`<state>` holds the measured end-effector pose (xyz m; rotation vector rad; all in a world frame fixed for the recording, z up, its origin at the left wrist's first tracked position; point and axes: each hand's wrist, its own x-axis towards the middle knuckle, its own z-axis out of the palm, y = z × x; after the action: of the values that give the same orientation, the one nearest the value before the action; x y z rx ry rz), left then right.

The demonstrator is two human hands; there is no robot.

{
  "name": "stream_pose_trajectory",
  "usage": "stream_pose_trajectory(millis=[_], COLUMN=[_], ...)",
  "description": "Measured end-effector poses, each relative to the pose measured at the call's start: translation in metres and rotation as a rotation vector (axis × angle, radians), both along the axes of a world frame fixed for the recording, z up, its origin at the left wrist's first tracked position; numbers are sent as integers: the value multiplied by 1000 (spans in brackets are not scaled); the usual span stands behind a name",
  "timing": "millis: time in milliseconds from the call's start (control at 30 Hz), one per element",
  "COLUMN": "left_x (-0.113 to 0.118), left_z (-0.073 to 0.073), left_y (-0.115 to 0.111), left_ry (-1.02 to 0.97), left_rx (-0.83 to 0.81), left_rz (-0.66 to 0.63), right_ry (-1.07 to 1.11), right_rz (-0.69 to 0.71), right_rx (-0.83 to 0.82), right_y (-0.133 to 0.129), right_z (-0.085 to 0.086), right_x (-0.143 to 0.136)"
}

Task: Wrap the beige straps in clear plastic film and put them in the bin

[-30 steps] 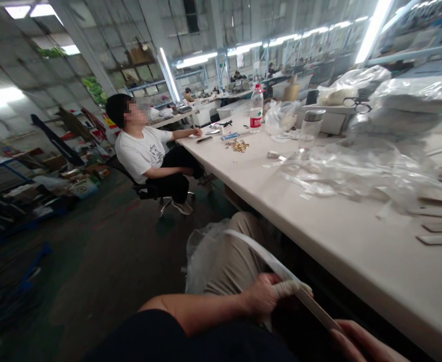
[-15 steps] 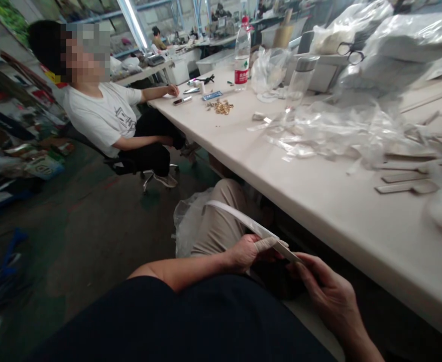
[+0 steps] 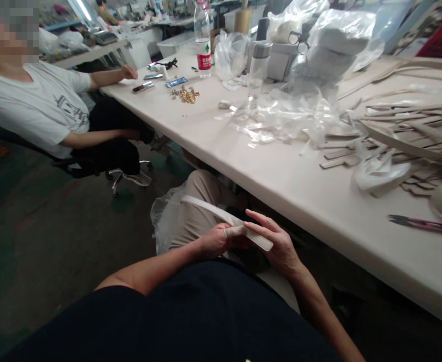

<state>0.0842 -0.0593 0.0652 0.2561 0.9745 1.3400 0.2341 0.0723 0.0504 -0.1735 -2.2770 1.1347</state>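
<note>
A long pale strap (image 3: pixel 259 240) lies across my lap, its rounded end toward the right and a whiter length trailing over my knee. My left hand (image 3: pixel 218 242) is closed around it, with a light covering on the thumb pressed on top. Beside the strap's end, my right hand (image 3: pixel 283 249) has its fingers stretched out and apart. One of those fingers touches the strap near my left thumb; the right thumb is hidden.
The table edge (image 3: pixel 281 201) runs just beyond my hands. On the table are purple-handled thread snips (image 3: pixel 421 223), a pile of straps (image 3: pixel 405 136), clear plastic (image 3: pixel 281 118), a bottle (image 3: pixel 203 50) and small gold pieces (image 3: pixel 189 95). A person (image 3: pixel 47 110) sits at the left.
My right hand has gone from pinching the strap's end to stretched fingers beside it. My left hand still grips the strap. The view has turned right, bringing the snips into sight.
</note>
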Motion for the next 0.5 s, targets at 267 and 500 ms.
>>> stream_pose_trajectory(millis=[267, 500], left_x=[-4, -44], left_z=[-17, -7], left_y=[-9, -8], left_ry=[-127, -408], left_rx=[144, -75], left_rz=[-193, 357], right_ry=[195, 220], right_rz=[153, -304], right_rx=[-217, -515], right_y=[-2, 21], right_z=[20, -5], right_x=[2, 96])
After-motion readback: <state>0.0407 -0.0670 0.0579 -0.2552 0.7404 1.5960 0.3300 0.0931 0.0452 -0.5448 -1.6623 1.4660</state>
